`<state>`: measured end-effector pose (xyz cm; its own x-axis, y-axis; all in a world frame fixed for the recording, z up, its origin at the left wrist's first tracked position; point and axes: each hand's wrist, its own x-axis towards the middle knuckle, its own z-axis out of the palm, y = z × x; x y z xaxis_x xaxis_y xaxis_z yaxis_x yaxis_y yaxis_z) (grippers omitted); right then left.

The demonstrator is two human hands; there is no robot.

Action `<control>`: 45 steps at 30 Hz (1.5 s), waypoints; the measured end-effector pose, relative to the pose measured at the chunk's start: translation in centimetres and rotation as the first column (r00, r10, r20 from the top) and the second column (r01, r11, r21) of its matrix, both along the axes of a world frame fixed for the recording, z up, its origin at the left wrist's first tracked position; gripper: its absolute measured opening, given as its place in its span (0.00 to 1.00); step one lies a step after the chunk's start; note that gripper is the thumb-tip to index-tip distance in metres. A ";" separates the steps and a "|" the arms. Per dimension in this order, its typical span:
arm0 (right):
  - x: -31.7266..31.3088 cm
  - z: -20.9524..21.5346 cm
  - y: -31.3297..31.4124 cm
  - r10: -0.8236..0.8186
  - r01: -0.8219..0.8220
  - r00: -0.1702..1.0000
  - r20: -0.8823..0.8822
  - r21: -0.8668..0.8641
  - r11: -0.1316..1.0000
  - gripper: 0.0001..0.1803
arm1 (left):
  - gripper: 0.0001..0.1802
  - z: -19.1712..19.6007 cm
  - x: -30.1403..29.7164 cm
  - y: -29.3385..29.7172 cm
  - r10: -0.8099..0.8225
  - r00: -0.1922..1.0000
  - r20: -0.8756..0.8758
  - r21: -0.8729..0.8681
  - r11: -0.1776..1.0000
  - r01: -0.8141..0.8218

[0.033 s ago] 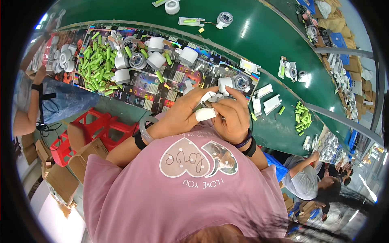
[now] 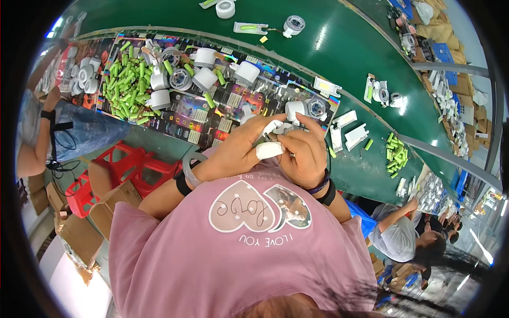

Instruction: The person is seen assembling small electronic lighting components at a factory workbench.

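Observation:
My left hand [image 2: 236, 148] and my right hand [image 2: 305, 153] meet in front of my chest at the near edge of the work surface. White wrapping covers the tips of the left thumb and a left finger. Both sets of fingers are pinched together around a small part with some dark and whitish bits showing; the fingers hide most of it. Just beyond the right hand lie a white round fan housing [image 2: 295, 110] and a fan head with a silver face [image 2: 316, 108]. Another white piece [image 2: 247, 113] shows just past the left hand.
A heap of green battery cells [image 2: 127, 87] lies left, beside white fan housings [image 2: 204, 79] on printed card sheets [image 2: 183, 108]. White plastic shells [image 2: 356, 137] and more green cells [image 2: 396, 153] lie right. Beyond a rail runs a green belt [image 2: 339, 47]. Red stools [image 2: 124, 164] stand left; co-workers sit both sides.

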<state>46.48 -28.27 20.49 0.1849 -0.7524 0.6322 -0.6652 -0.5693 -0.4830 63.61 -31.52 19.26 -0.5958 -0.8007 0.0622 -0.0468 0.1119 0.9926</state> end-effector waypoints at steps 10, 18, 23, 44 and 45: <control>-0.4 1.7 0.9 0.013 -0.007 1.000 -0.022 0.243 0.970 0.12 | 0.20 1.1 0.2 0.6 -0.020 0.996 0.090 0.280 0.960 -0.006; -1.6 1.5 1.2 0.239 -0.413 0.906 0.350 0.607 0.678 0.30 | 0.21 0.1 0.3 1.4 -0.196 0.966 0.169 0.067 0.980 0.187; -0.9 0.3 2.5 0.197 -0.404 0.908 0.370 0.648 0.645 0.26 | 0.21 -0.9 0.2 2.3 -0.194 0.968 0.158 0.032 0.981 0.192; -1.0 -8.3 -21.8 0.214 -0.144 0.969 -0.124 0.424 0.894 0.18 | 0.21 -2.1 4.2 -19.4 0.288 0.946 0.146 0.249 0.915 -0.317; -0.2 -9.9 -24.0 0.221 -0.151 0.967 -0.127 0.412 0.898 0.18 | 0.20 -3.0 4.5 -20.8 0.326 0.920 0.219 0.229 0.899 -0.373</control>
